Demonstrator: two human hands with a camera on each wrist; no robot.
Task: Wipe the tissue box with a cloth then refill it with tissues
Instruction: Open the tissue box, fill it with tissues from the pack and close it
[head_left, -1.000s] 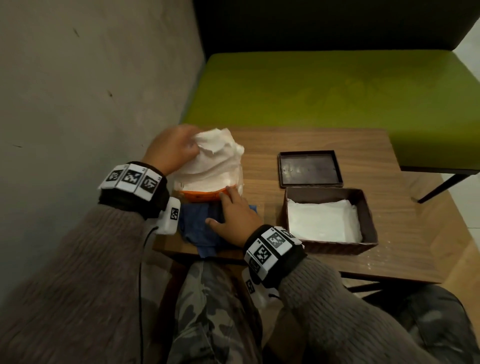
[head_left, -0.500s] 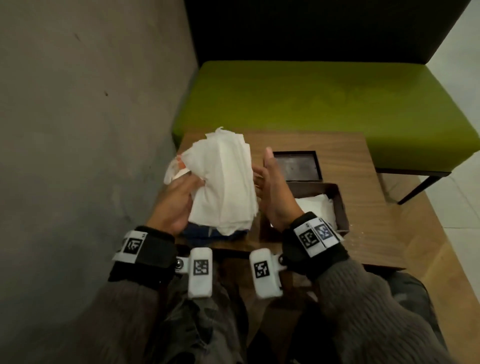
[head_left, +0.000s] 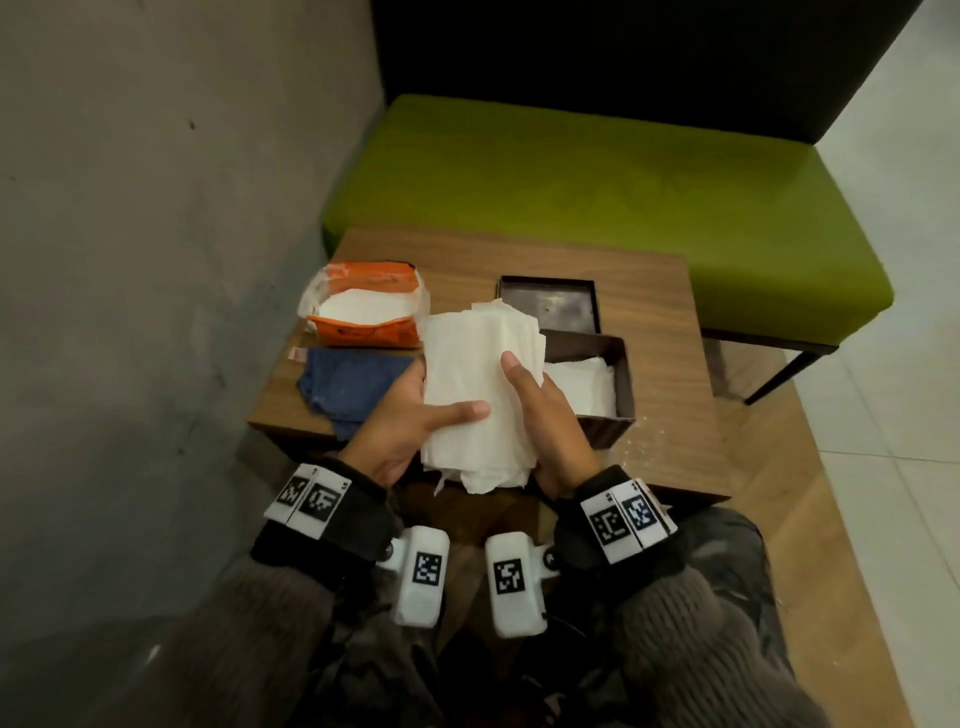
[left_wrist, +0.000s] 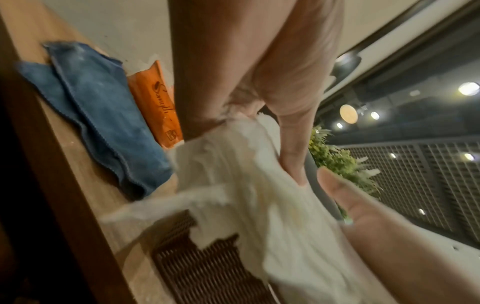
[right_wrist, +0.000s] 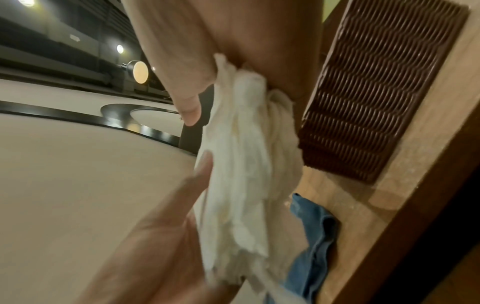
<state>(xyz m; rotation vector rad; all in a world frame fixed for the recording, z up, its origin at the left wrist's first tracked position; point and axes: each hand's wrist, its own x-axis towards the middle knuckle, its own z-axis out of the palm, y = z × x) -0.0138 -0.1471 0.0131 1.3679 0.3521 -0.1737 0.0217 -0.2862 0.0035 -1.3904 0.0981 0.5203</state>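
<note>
A thick stack of white tissues (head_left: 478, 395) is held flat between both hands over the table's front edge. My left hand (head_left: 410, 421) grips its left side, thumb lying across the top. My right hand (head_left: 540, 410) grips the right side, thumb on top as well. Just right of the stack stands the brown woven tissue box (head_left: 621, 374), open, with white tissues (head_left: 584, 389) inside. Its lid (head_left: 550, 304) lies upturned behind it. The blue cloth (head_left: 348, 389) lies crumpled at the front left. In the wrist views the tissues (left_wrist: 272, 195) (right_wrist: 246, 174) hang between the palms.
An open orange tissue pack (head_left: 363, 306) with tissues left in it sits at the back left of the small wooden table (head_left: 670, 332). A grey wall runs along the left. A green bench (head_left: 623, 192) stands behind the table. White crumbs dot the table right of the box.
The left hand pulled the stack out of the orange pack; the right hand left the pack and took the stack's other side. The stack now lies flatter and closer to the box.
</note>
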